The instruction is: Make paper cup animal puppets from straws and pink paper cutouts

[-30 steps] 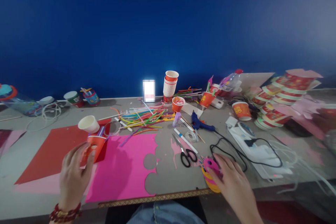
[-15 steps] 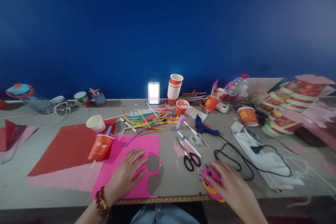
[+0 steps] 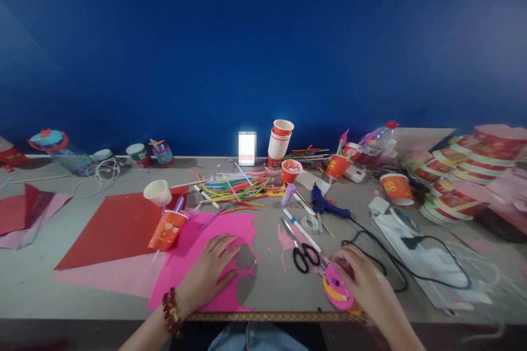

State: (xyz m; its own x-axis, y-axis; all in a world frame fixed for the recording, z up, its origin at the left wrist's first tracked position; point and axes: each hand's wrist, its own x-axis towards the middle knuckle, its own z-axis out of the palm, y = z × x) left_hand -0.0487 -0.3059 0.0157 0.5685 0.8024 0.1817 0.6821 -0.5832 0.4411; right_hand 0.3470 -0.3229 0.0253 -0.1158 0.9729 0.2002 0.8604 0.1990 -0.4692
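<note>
My left hand [image 3: 214, 271] lies flat with spread fingers on a bright pink sheet [image 3: 181, 279], which has round cut-outs along its right side. At the table's front edge, my right hand [image 3: 364, 279] has its fingers curled round the right side of a pink and yellow craft piece [image 3: 338, 288] with rounded parts. Its fingertips are partly hidden, and something dark red shows beneath them. Black-handled scissors [image 3: 302, 252] lie slightly open just left of that piece. Pink paper scraps [image 3: 284, 241] lie between the sheet and the scissors.
Colourful pipe cleaners [image 3: 234, 189] are heaped mid-table. A blue glue gun [image 3: 327, 205] trails its black cord toward a white power strip [image 3: 428, 269]. An orange decorated cup [image 3: 168, 230] lies on the sheets at left. Stacked paper bowls [image 3: 469, 175] stand far right.
The view has shifted, so things sit slightly farther right. My right hand has moved off the craft piece's face toward its right side, showing more pink. My left hand stays on the sheet.
</note>
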